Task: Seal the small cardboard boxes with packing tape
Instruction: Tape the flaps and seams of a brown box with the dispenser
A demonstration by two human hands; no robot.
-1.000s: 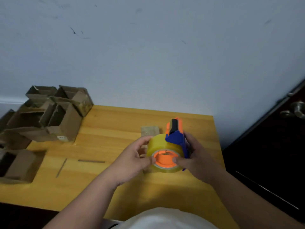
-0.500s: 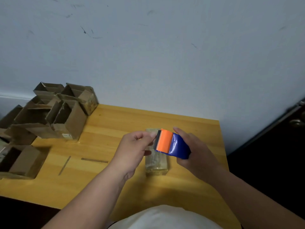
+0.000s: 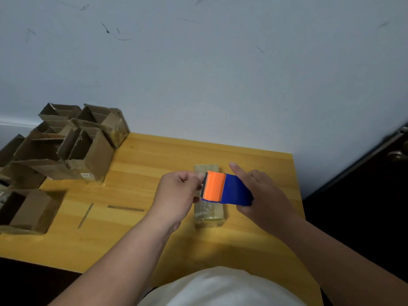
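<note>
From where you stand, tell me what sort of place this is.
Probably a makeshift home packing spot: a small wooden table against a scuffed wall, open cardboard boxes piled at its left, a door at right.

Wooden table [image 3: 154, 235], yellow-orange, far edge against pale blue-grey wall [image 3: 220, 74] with dark scuff marks. Dark door [image 3: 375, 184] with metal handle [image 3: 397, 154] at right.

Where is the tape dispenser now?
In the head view, the tape dispenser is held in the right hand, above the small box on the table's right side.
</note>
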